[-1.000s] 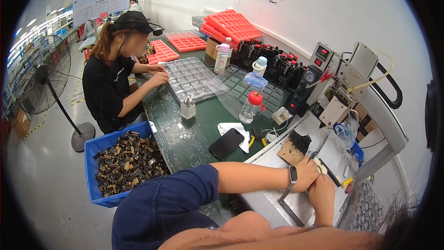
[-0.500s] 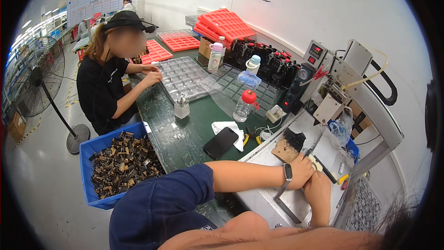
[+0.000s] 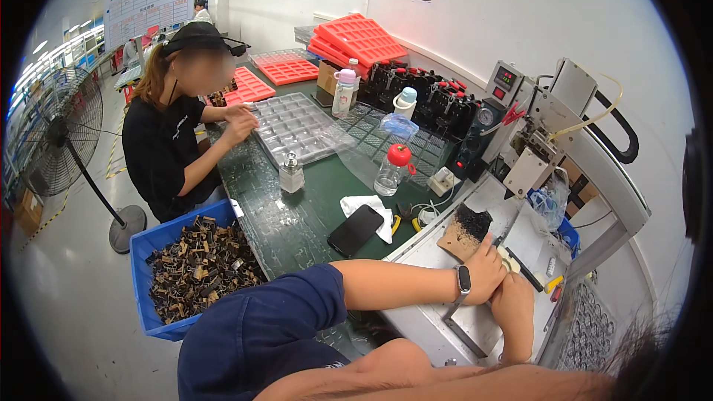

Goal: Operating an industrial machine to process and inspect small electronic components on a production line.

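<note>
My left hand (image 3: 484,276), with a grey smart band (image 3: 464,279) on its wrist, is over the machine's white bed. Its index finger points up while its other fingers curl inward. Pressed close beside it, my right hand (image 3: 514,306) has its fingers folded together. Just beyond the fingers shows a cream rounded piece (image 3: 508,259), partly covered by my hands. Whatever the fingertips pinch is too small or hidden to name. A black bar (image 3: 524,271) lies right of the cream piece. Behind my left hand rests a tan pad with a black, crumbly top (image 3: 466,232).
A press machine (image 3: 531,167) stands behind the bed. A phone (image 3: 356,231), white cloth (image 3: 356,204), red-capped bottle (image 3: 391,171) and glass dispenser (image 3: 291,174) sit on the green table. A blue bin (image 3: 141,282) of small clip-like parts stands left. A co-worker (image 3: 167,134) sits at a clear tray (image 3: 301,130).
My left index finger has lifted and straightened; both hands stay at the same place on the bed. The co-worker's hand has risen slightly from the tray.
</note>
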`<action>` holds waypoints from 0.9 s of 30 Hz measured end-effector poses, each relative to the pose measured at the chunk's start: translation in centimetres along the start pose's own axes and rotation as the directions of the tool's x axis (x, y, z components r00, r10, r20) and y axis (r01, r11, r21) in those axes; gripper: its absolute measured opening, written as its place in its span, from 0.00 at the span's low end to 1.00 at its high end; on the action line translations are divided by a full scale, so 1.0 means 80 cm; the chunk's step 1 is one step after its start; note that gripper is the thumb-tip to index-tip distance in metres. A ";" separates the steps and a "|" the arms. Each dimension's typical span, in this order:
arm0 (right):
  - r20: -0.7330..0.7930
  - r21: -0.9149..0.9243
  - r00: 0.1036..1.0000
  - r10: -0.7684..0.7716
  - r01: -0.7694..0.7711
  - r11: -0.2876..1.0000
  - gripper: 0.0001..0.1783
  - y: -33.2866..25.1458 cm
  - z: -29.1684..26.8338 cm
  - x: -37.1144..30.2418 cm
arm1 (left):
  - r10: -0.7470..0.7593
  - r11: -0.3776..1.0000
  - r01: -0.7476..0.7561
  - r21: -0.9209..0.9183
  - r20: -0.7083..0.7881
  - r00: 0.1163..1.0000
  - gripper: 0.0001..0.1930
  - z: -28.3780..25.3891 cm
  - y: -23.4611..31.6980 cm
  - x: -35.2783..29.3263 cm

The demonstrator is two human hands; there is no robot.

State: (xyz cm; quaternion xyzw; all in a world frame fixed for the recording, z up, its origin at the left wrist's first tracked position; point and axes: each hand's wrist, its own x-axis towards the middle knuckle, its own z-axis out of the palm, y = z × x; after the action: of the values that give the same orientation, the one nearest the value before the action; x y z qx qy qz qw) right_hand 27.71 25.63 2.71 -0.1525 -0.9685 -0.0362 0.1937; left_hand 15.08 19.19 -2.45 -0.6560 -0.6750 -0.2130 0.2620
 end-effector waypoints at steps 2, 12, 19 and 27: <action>-0.006 0.007 1.000 -0.001 0.001 1.000 0.05 -0.003 -0.001 0.002 | -0.010 0.999 0.011 0.031 -0.036 0.999 0.18 0.000 -0.001 -0.001; -0.021 0.048 1.000 0.007 -0.006 0.999 0.04 0.000 0.000 0.002 | -0.124 0.947 0.136 -0.292 0.059 0.991 0.12 -0.011 -0.001 0.008; -0.032 -0.018 0.999 -0.011 0.011 1.000 0.04 -0.002 -0.004 0.001 | -0.076 0.987 0.075 -0.142 -0.001 0.997 0.13 -0.015 0.000 0.006; -0.031 -0.056 1.000 -0.005 0.003 0.998 0.04 -0.002 -0.006 0.001 | -0.097 0.968 0.120 -0.222 0.112 0.989 0.16 -0.018 0.000 0.006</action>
State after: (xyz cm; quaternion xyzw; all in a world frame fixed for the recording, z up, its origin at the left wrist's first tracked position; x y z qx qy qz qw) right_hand 27.76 25.43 3.14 -0.1553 -0.9642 -0.0662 0.2044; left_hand 15.16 18.69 -1.02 -0.6535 -0.6934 -0.2701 0.1386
